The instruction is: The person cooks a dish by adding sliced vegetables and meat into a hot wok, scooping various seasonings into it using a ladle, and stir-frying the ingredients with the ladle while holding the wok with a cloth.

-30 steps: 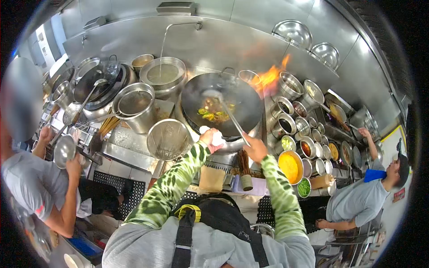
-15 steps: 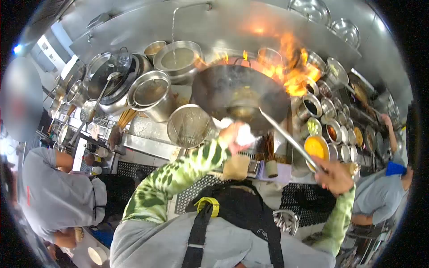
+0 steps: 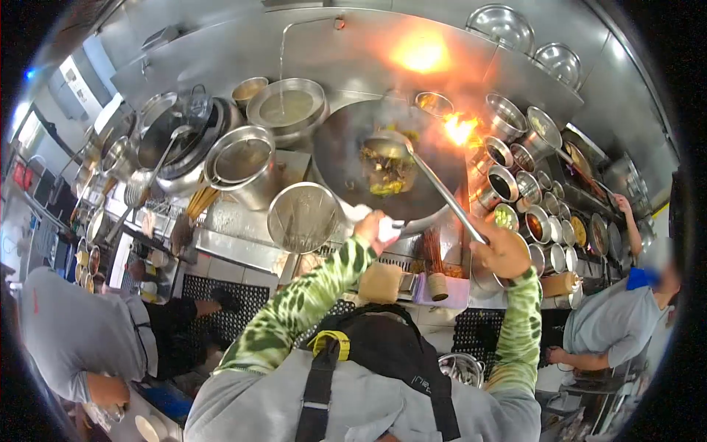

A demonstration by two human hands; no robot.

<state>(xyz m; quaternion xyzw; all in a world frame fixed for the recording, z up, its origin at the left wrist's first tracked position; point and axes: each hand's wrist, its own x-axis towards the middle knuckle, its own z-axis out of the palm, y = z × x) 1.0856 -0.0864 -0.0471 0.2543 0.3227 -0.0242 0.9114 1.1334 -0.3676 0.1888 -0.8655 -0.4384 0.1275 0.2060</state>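
A large dark wok sits over the burner, with dark pieces and yellow-green food in its middle. My left hand is closed on a white cloth at the wok's near rim; any handle beneath the cloth is hidden. In my right hand is the long metal handle of a ladle. The ladle's bowl lies over the food inside the wok, towards its far side.
Flames rise at the wok's right edge. Left of it stand a mesh strainer and a water-filled pan under a running tap. Seasoning containers line the right side. Co-workers stand on both sides.
The wok has come down from its tilt, and the flames have shrunk. My right hand has moved left and forward, bringing the ladle's bowl deeper over the food.
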